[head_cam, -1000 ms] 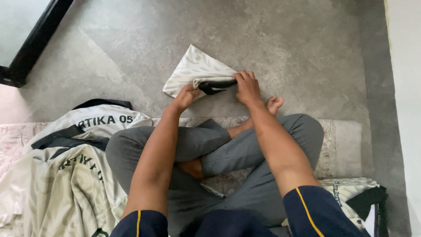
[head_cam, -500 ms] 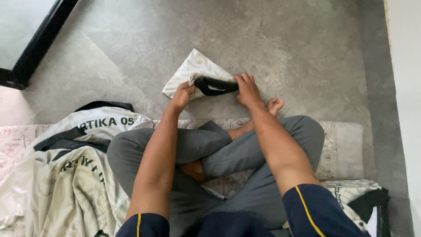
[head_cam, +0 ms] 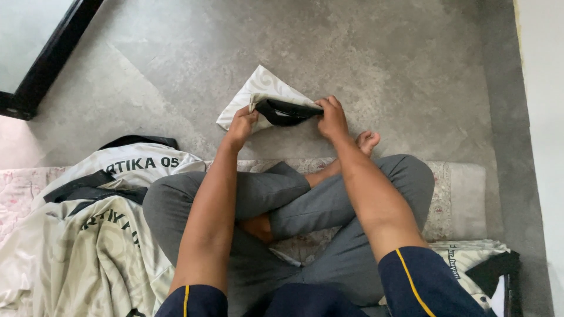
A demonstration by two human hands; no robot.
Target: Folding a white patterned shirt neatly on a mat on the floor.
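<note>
We sat cross-legged on a patterned mat (head_cam: pixel 464 199) with both arms stretched toward the upper middle of the frame, where a folded cream jersey (head_cam: pixel 258 97) with a black collar lay on the grey floor (head_cam: pixel 382 53). Our left hand (head_cam: pixel 242 124) was closed on the jersey's lower left corner, fingers curled tight around the cloth with no gap showing. Our right hand (head_cam: pixel 332 116) was pinched on the right end of the folded edge, thumb and fingers pressed together over the cream fabric and the black trim. Between the two hands the fold stood raised a little off the floor, the black collar sagging in the middle, while the far part of the jersey stayed flat on the floor.

A heap of cream and black jerseys (head_cam: pixel 88 235) lay at the lower left of the frame, just beside our left knee. Another folded garment (head_cam: pixel 482 264) sat at the lower right, beside our right sleeve.
</note>
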